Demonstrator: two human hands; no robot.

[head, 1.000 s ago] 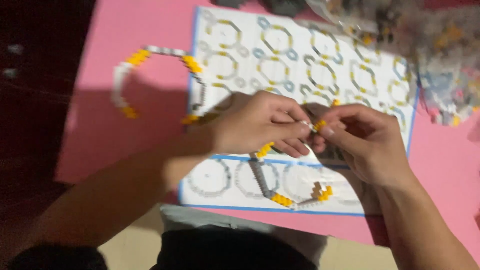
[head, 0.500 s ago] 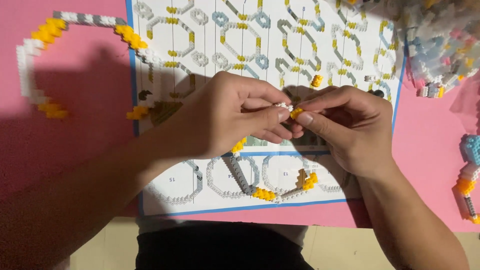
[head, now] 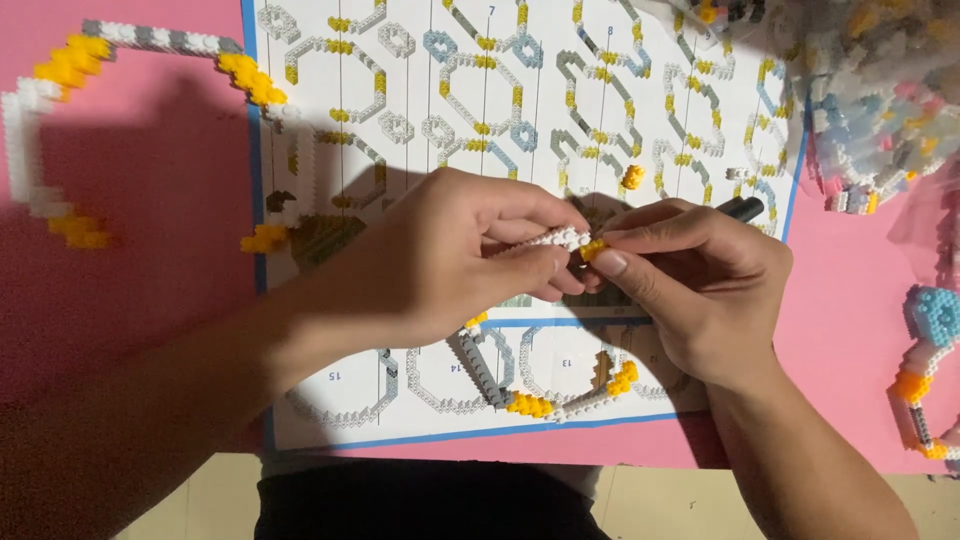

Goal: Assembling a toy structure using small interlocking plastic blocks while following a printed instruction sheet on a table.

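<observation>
Since half a second ago I see the hands have hardly moved; they sit a bit lower over the paper, and the little brick piece is still between them.

The white brick strip (head: 556,238) with a yellow brick (head: 592,248) at its end lies right where both sets of fingertips meet. My left hand (head: 455,258) is pinched shut on the white end, thumb under and fingers on top. My right hand (head: 700,290) is closed too, with its thumb and first finger pressing on the yellow end. So the piece sits between the two grips, up off the paper.

Under the hands lies the white instruction sheet (head: 520,90) with many drawn brick shapes and a blue edge. A grey and yellow brick piece (head: 520,395) rests on the sheet near me, just below the hands. A small yellow brick (head: 632,177) lies on the sheet just above the right hand. A long curved brick chain (head: 150,42) in white, grey and yellow lies on the pink table (head: 150,200) to the left. A clear bag of loose bricks (head: 880,90) sits at the top right. A blue, white and orange brick piece (head: 930,370) lies at the right edge.
</observation>
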